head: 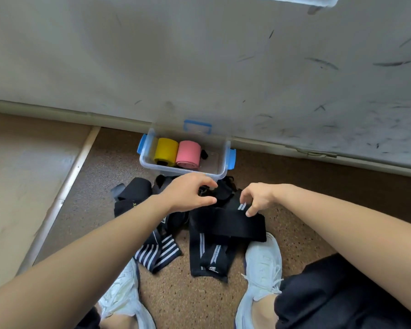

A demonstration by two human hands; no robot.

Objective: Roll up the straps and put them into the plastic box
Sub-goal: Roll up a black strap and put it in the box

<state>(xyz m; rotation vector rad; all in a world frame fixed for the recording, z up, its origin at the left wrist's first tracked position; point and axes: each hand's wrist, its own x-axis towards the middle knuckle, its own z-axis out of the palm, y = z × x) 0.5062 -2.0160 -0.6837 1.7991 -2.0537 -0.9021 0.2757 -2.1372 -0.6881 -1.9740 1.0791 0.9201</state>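
A clear plastic box (145, 160) with blue clips stands on the floor against the wall. Inside it lie a yellow rolled strap (166, 151) and a pink rolled strap (188, 153). In front of the box, a heap of black straps (226, 224) with white stripes sprawls between my feet. My left hand (190, 192) hovers over the heap's far end, thumb and fingers curved but apart, holding nothing. My right hand (255, 198) reaches down with its fingertips at the edge of the black strap; whether it pinches the cloth is not plain.
A scuffed white wall (223, 55) rises right behind the box. A pale raised ledge (29, 167) runs along the left. My two white shoes (262, 264) flank the heap on the speckled brown floor (294, 233). Another black striped strap (157, 252) lies by my left foot.
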